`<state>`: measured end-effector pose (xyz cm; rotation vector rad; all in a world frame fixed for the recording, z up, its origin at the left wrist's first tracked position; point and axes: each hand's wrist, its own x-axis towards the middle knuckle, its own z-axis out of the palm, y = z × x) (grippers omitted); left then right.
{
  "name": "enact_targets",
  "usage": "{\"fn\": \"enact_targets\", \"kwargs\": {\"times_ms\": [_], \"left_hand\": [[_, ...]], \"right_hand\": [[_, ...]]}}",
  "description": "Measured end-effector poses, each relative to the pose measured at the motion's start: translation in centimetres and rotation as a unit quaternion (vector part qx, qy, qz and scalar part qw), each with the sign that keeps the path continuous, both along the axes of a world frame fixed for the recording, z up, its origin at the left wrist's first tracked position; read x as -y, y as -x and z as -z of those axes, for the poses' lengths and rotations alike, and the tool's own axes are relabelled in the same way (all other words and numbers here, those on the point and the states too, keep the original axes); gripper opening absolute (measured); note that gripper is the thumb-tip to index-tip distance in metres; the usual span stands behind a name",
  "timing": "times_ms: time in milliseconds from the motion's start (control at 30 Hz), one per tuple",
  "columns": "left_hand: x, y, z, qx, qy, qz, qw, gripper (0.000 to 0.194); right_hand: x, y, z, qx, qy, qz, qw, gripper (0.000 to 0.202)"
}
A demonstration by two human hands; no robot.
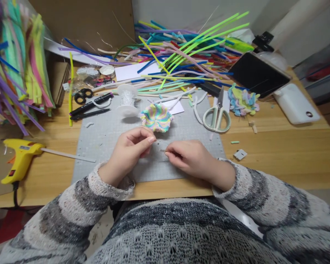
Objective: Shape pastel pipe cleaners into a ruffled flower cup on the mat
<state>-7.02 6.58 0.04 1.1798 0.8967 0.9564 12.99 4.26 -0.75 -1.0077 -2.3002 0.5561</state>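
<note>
Over the grey cutting mat, my left hand is closed in a pinch, thumb against forefinger; whatever lies between them is too fine to make out. Facing it, my right hand pinches a thin, short needle-like piece whose tip points left. A small gap separates the two hands. Just beyond them rests a ruffled pastel-striped piece shaped like a flower. A spool of clear thread stands to its left, and white-handled scissors lie to the right.
Bunched pipe cleaners cover the table's back. A yellow glue gun lies at left, its stick reaching the mat. Black pens and small black-handled scissors sit back left. A phone, white power bank and pastel curled bundle occupy the right.
</note>
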Motion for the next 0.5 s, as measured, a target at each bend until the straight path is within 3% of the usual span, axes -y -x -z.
{"fn": "enact_targets", "kwargs": {"times_ms": [167,300,333,400,467,500], "left_hand": [[-0.5,1.3,-1.6,0.017,-0.144,-0.1,0.984,0.017],[-1.4,3.6,-2.4,0.032,-0.237,-0.237,0.942,0.043],[-1.2,4.0,-2.8,0.001,-0.237,-0.229,0.944,0.05],[0.2,4.1,-4.0,-0.085,-0.205,-0.148,0.964,0.071],[2.8,3.0,-5.8,-0.091,-0.146,-0.069,0.983,0.083],[4.4,2.1,-6.8,-0.069,-0.096,0.026,0.993,0.08]], "right_hand": [[-0.2,-0.1,0.0,-0.056,0.058,0.029,0.996,0.013],[-0.4,-0.2,0.1,-0.097,0.094,0.052,0.989,0.01],[-0.5,-0.2,0.1,-0.102,0.101,0.055,0.988,0.01],[-0.6,-0.2,0.3,-0.109,0.11,0.059,0.986,0.009],[-0.6,-0.1,0.4,-0.111,0.113,0.054,0.986,0.011],[-0.6,0.0,0.5,-0.113,0.113,0.052,0.986,0.011]]}}
